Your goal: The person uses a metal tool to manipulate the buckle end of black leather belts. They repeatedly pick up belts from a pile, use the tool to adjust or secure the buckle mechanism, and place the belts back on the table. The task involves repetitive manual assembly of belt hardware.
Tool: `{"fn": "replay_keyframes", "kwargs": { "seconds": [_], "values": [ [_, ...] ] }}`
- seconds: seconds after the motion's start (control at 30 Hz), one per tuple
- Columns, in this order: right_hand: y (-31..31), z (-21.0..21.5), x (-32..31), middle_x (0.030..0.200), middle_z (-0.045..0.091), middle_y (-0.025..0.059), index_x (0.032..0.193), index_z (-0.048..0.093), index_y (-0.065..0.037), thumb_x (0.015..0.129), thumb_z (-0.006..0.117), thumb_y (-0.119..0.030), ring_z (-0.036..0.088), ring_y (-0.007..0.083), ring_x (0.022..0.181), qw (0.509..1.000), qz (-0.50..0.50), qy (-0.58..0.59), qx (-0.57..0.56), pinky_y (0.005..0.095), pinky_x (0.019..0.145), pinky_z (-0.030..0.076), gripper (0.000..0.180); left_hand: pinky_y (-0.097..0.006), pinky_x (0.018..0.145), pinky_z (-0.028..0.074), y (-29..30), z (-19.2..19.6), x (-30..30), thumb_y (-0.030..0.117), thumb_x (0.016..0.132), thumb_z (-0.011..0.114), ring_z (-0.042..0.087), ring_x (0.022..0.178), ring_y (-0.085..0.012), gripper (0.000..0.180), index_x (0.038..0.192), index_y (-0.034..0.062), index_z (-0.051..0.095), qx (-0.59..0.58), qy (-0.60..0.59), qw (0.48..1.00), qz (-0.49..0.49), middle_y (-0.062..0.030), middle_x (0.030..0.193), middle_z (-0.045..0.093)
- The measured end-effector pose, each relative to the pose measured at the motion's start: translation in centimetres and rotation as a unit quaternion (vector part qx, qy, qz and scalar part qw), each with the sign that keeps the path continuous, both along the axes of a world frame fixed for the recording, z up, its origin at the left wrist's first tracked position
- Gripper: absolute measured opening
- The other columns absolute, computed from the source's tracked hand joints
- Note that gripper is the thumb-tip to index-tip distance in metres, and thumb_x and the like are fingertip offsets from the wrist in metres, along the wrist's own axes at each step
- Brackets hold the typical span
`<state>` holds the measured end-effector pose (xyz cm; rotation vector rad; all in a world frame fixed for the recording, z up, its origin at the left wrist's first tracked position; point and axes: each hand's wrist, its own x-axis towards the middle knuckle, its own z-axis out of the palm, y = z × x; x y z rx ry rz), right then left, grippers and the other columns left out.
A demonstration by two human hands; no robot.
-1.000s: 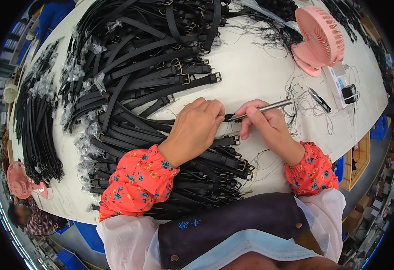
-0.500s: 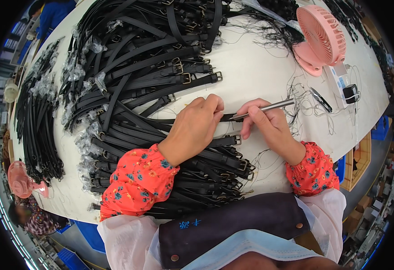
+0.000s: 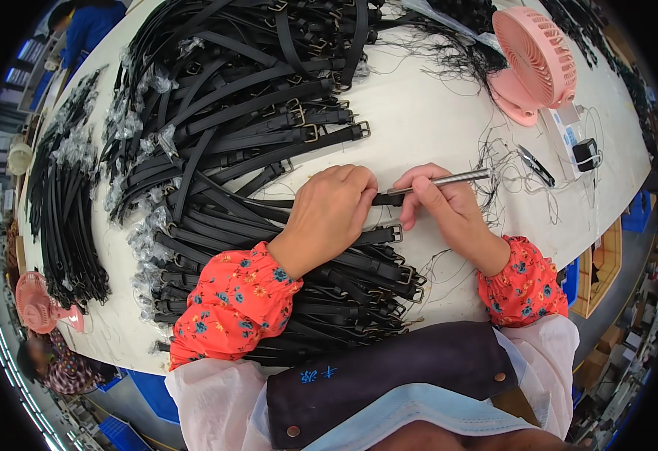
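My left hand (image 3: 334,210) presses down on a black leather strap (image 3: 269,203) that lies across the white table (image 3: 419,113). Its fingertips pinch the strap's end near the middle of the table. My right hand (image 3: 443,203) grips a thin silver metal tool (image 3: 442,181) like a pen, with the tip meeting the strap end right beside my left fingers. Under both forearms lies a heap of black buckled straps (image 3: 344,286). Both sleeves are orange-red with a flower print.
A large pile of black straps (image 3: 231,90) covers the table's far left. A pink desk fan (image 3: 536,60) stands at the far right, with loose black threads (image 3: 502,165), a small black clipper (image 3: 536,165) and a small black device (image 3: 586,152) near it. Another pink fan (image 3: 39,304) sits at the left edge.
Both hands stay almost where they were. The silver tool has shifted slightly at the strap end; nothing was picked up or let go.
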<state>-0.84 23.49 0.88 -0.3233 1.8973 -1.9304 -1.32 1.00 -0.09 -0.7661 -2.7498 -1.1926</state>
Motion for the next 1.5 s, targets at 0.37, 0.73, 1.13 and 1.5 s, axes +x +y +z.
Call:
{"fn": "replay_keyframes", "kwargs": {
  "seconds": [0.37,0.73,1.13,1.5],
  "values": [
    [0.0,-0.1,0.1,0.08,0.067,0.0046,0.113,0.063,0.002,0.111,0.046,-0.028,0.064,0.0104,0.071,1.0,0.003,-0.005,0.0,0.0247,0.068,0.052,0.034,-0.043,0.067,0.048,-0.1,0.2,0.1,0.005,0.091,0.066,0.062,0.076,-0.0343,0.006,0.093,0.0026,0.062,0.005,-0.013,1.0,0.0,-0.0137,0.082,0.065],
    [0.0,0.0,0.1,0.081,0.066,0.0046,0.113,0.064,0.002,0.111,0.046,-0.029,0.063,0.0103,0.072,1.0,0.014,0.004,-0.001,0.0248,0.069,0.052,0.036,-0.043,0.066,0.048,-0.2,0.0,0.0,0.005,0.092,0.065,0.062,0.073,-0.0346,0.006,0.094,0.002,0.061,0.014,-0.005,1.0,0.006,-0.0138,0.08,0.065],
    [0.0,-0.2,0.1,0.08,0.067,0.0044,0.114,0.063,0.002,0.111,0.046,-0.03,0.063,0.0101,0.072,1.0,0.012,0.002,0.001,0.0248,0.069,0.052,0.036,-0.043,0.065,0.048,-0.2,0.0,0.1,0.004,0.093,0.063,0.062,0.07,-0.0338,0.006,0.097,0.0021,0.059,0.004,-0.012,1.0,0.019,-0.0142,0.077,0.064],
    [0.1,0.0,0.0,0.081,0.067,0.0063,0.117,0.062,0.001,0.111,0.046,-0.033,0.063,0.0108,0.072,0.998,-0.035,0.04,-0.014,0.0243,0.069,0.051,0.038,-0.039,0.092,0.044,-2.0,0.8,-0.1,0.012,0.083,0.079,0.056,0.103,-0.0295,0.02,0.1,0.0071,0.068,-0.044,-0.047,0.996,-0.061,-0.0072,0.11,0.061]
  ]
}}
